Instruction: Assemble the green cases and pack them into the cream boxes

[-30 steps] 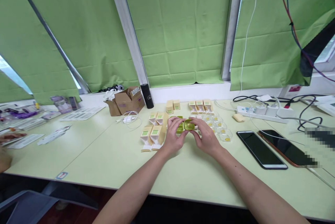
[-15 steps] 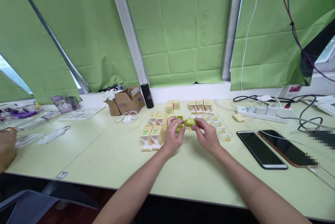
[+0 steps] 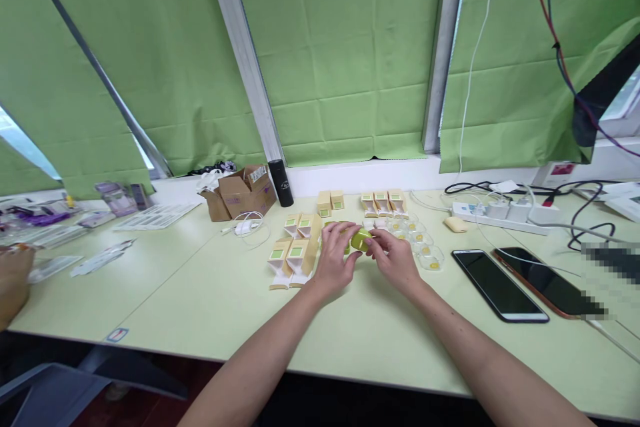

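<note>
Between my fingertips is a small, rounded yellow-green plastic piece [image 3: 361, 239]; its exact kind is not clear. My left hand [image 3: 334, 255] pinches it from the left, and my right hand [image 3: 395, 257] grips its right side. Other green pieces lie behind my left hand, mostly covered by the fingers. Left of that hand stand several open cream boxes [image 3: 296, 252] with green squares on them. Just beyond my right hand are several clear plastic cups [image 3: 430, 257] with yellow bits inside.
Two phones [image 3: 500, 286] lie at the right, below a white power strip [image 3: 505, 214] with cables. A cardboard box [image 3: 246, 194], black bottle [image 3: 281, 183] and white charger [image 3: 245, 227] stand at the back left. Another person's hand [image 3: 15, 280] is at the far left edge.
The green piece has been turned between my fingers, and now shows a rounder face. My hands have drawn slightly closer together around it. The boxes and cups have stayed put.
</note>
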`<action>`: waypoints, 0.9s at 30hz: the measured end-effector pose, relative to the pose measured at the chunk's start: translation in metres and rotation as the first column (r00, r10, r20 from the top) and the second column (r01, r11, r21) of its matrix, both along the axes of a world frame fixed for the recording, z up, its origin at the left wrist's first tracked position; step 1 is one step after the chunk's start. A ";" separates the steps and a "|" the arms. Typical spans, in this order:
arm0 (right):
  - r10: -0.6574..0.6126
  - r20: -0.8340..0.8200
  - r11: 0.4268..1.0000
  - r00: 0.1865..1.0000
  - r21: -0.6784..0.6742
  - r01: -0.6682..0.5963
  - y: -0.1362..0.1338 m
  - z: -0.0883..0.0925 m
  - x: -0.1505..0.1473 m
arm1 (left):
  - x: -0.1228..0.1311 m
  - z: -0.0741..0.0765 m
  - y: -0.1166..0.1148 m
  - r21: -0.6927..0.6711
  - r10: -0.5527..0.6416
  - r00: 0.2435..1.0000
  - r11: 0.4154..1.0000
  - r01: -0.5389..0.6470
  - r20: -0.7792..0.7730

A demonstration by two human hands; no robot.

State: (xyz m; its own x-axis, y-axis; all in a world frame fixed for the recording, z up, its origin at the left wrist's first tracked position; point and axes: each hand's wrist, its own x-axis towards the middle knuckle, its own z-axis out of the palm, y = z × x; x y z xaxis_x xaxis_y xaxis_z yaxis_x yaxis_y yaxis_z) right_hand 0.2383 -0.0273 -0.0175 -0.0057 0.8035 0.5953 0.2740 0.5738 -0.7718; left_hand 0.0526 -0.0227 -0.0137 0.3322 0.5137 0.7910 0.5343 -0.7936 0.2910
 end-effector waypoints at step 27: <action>-0.441 0.752 0.876 0.490 0.243 0.416 0.007 0.013 0.035 | -0.005 -0.012 0.035 -0.455 -0.030 0.670 0.710 0.537 0.742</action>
